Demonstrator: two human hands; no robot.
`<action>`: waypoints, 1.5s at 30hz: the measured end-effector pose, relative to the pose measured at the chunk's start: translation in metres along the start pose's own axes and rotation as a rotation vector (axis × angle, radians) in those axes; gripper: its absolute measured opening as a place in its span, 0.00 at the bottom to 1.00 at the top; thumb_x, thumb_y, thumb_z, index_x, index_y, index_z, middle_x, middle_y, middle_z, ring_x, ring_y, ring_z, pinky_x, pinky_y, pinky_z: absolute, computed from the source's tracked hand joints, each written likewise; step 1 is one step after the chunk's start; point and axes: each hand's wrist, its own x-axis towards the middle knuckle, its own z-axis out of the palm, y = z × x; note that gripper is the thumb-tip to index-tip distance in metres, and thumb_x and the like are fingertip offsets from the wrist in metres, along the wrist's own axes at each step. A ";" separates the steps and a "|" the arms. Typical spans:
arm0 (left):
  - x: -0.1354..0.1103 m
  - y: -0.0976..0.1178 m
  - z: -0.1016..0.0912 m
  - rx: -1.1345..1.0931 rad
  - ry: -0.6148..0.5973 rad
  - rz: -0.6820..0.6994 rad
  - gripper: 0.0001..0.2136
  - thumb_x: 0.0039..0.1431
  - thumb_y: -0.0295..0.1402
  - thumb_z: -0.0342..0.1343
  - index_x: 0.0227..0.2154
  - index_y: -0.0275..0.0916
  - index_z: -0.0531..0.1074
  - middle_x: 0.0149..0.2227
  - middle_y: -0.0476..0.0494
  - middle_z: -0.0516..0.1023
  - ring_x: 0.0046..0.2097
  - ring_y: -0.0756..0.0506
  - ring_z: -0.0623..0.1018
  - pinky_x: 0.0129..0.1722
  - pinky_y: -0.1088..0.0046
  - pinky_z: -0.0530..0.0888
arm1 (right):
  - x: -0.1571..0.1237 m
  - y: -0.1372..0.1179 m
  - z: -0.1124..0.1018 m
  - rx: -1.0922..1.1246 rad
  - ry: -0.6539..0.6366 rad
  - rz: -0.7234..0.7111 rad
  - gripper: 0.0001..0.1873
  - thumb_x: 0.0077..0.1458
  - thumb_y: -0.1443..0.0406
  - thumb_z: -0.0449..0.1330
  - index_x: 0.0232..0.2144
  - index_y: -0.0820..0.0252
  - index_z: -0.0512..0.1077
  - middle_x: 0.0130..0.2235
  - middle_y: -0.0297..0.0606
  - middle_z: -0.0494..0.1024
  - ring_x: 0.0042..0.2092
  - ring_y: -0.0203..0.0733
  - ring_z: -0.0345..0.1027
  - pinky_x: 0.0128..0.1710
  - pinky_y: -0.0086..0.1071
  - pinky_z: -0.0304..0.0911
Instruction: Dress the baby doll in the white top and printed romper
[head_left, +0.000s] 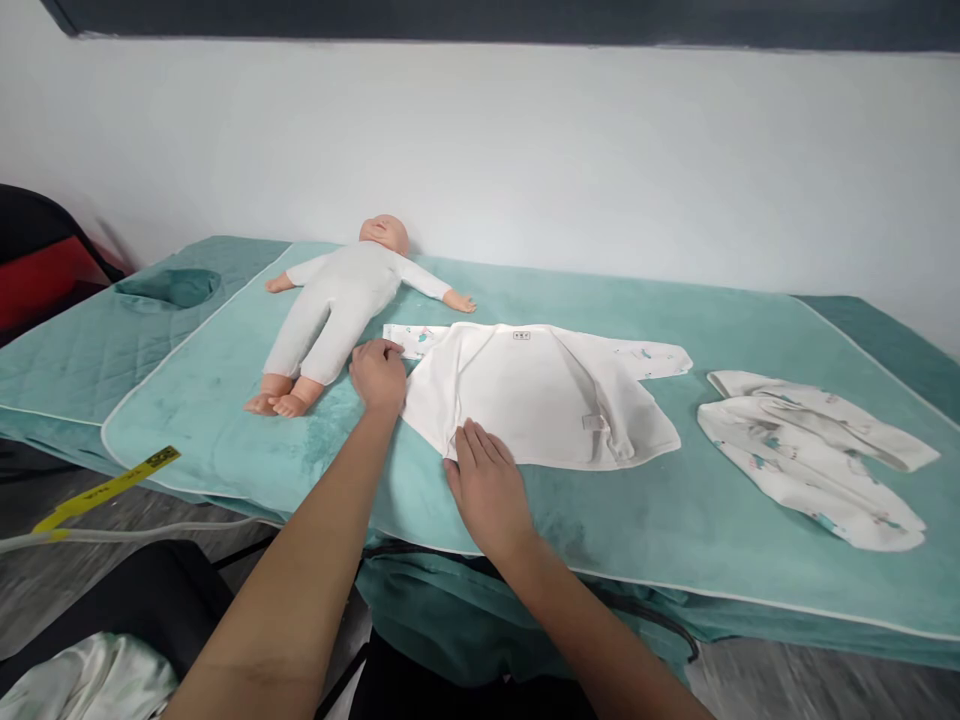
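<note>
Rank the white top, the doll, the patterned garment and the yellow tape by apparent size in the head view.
1. white top, largest.
2-3. doll and patterned garment: they look alike, and the doll lies farther away, so unranked.
4. yellow tape, smallest.

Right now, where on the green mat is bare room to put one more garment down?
The mat is bare in front of the white shirt, along the near edge, and behind it toward the wall. A narrow gap separates shirt and patterned garment. Crowded: between doll and shirt, where the left hand and right hand rest.
</note>
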 end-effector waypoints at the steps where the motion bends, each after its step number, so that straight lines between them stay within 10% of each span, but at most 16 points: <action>1: 0.000 0.000 0.000 -0.002 -0.001 -0.004 0.12 0.55 0.24 0.48 0.29 0.42 0.76 0.38 0.45 0.80 0.47 0.40 0.73 0.47 0.62 0.67 | 0.000 0.001 0.001 -0.001 0.007 -0.003 0.22 0.67 0.64 0.47 0.57 0.70 0.67 0.60 0.50 0.69 0.63 0.46 0.60 0.63 0.42 0.57; 45: 0.001 0.000 0.001 -0.005 0.003 0.003 0.12 0.56 0.24 0.48 0.30 0.41 0.76 0.38 0.46 0.80 0.47 0.41 0.73 0.48 0.64 0.67 | -0.007 0.007 -0.004 0.224 0.136 -0.105 0.16 0.62 0.75 0.49 0.44 0.59 0.73 0.53 0.37 0.75 0.55 0.44 0.67 0.52 0.41 0.66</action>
